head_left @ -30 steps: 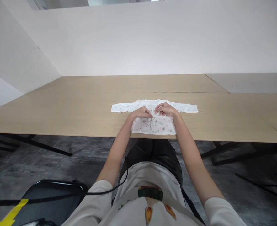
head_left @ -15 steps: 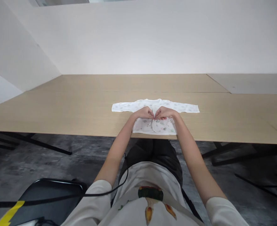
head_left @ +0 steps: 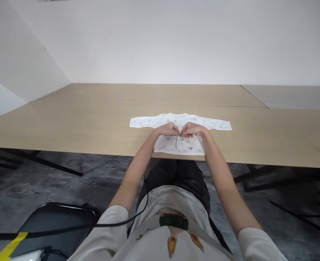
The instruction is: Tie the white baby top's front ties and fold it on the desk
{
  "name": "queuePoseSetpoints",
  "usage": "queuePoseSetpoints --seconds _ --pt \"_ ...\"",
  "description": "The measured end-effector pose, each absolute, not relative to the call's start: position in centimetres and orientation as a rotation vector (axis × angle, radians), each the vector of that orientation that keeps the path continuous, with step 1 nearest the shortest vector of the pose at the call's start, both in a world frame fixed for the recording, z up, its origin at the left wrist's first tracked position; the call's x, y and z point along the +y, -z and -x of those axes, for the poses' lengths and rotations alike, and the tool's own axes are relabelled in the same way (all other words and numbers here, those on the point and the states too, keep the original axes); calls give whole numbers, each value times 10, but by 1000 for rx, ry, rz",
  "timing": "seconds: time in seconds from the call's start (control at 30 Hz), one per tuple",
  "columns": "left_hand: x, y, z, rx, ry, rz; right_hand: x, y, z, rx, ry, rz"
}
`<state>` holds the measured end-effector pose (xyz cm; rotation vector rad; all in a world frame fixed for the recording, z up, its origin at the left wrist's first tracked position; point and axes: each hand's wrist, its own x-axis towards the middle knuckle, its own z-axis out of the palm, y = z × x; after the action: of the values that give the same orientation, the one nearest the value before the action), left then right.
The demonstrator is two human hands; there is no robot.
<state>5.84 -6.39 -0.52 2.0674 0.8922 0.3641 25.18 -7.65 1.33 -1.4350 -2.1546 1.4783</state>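
A white long-sleeved baby shirt [head_left: 166, 144] with a small print lies spread on the table, its sleeves stretched out to both sides and its hem close to the front edge. My left hand [head_left: 169, 129] is closed in a pinch at the middle of the front opening. Right beside it, my right hand [head_left: 190, 129] pinches the same spot from the other side. Between the fingertips the cloth is drawn up a little. Any fastener there is hidden by the fingers.
The light wooden table [head_left: 75, 123] runs across the view to a white wall [head_left: 154, 43]. A black chair [head_left: 59, 221] stands at lower left, with a black cable [head_left: 67, 229] crossing over it. Dark table legs [head_left: 51, 165] show below the tabletop.
Both hands stay pinched on the shirt's front opening with barely any movement. The view has shifted slightly.
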Motion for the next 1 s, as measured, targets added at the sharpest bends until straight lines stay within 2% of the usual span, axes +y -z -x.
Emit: queuePoseSetpoints --seconds 0.4,1.0 --pt "-61 6 -58 862 -442 -2005 -80 -19 -257 -2040 -1623 1282" --pt "-64 3 -56 872 -377 -2140 -69 -5 -259 -2151 -1624 1257"
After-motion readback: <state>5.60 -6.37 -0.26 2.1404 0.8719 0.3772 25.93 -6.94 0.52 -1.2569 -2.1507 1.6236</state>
